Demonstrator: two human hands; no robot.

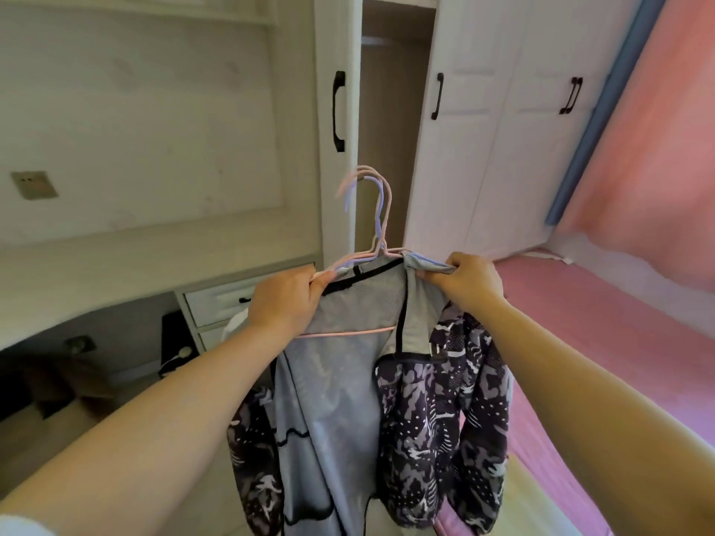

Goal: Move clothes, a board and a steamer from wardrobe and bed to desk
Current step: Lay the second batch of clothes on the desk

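A patterned purple-and-grey jacket with a pale grey lining hangs open from pink and lilac wire hangers in front of me. My left hand grips the left shoulder of the hangers. My right hand grips the jacket's collar and the right end of the hangers. The open wardrobe stands right behind the hooks. The white desk runs along the left wall. The pink bed lies to the right.
The wardrobe's left door and right door stand open, each with a black handle. Drawers sit under the desk's right end. A black box and a cardboard box lie under the desk. A pink curtain hangs at right.
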